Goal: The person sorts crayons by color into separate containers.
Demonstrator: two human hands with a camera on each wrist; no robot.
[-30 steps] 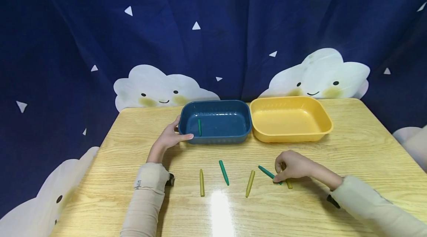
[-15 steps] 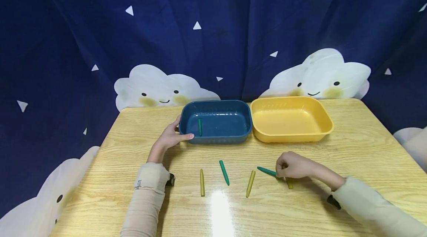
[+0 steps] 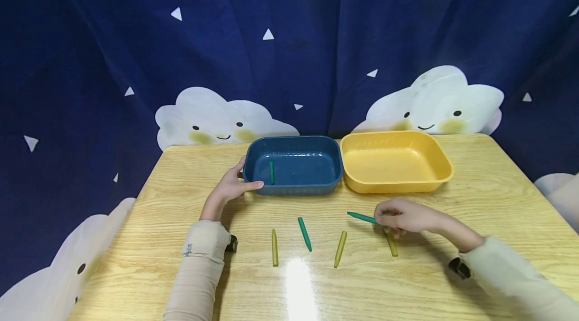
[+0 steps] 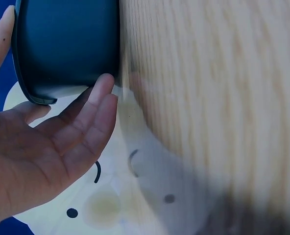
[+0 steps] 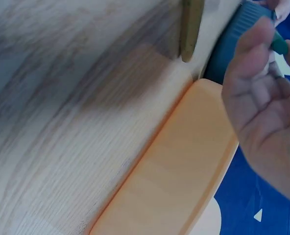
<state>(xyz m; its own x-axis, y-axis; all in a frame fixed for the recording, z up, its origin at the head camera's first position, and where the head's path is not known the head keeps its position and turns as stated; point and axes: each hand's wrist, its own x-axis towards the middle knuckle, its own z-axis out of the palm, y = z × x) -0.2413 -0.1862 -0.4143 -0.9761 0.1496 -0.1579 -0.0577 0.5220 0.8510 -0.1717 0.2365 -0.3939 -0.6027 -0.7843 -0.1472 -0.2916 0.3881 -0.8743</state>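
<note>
My left hand (image 3: 232, 186) holds the left end of the blue basket (image 3: 298, 190), thumb along its front rim and fingers at its end wall (image 4: 66, 44). Inside that basket lies a green crayon (image 3: 272, 173). My right hand (image 3: 404, 215) pinches another green crayon (image 3: 361, 217) between thumb and fingertips, its tip pointing left and a shadow below it. In the right wrist view the crayon's end (image 5: 279, 45) shows between the fingers. Just under this hand a yellow crayon (image 3: 391, 244) lies on the table, its upper part hidden.
To the right of the blue basket stands a yellow basket (image 3: 398, 188), side by side with it. On the wooden table (image 3: 253, 291) lie a green crayon (image 3: 305, 234) and two more yellow crayons, one left (image 3: 274, 248) and one middle (image 3: 341, 249). A dark blue curtain (image 3: 316, 34) hangs behind.
My right hand closed its fingers on the green crayon and raised it from the table, away from the yellow crayon beside it. My left hand stays on the blue basket.
</note>
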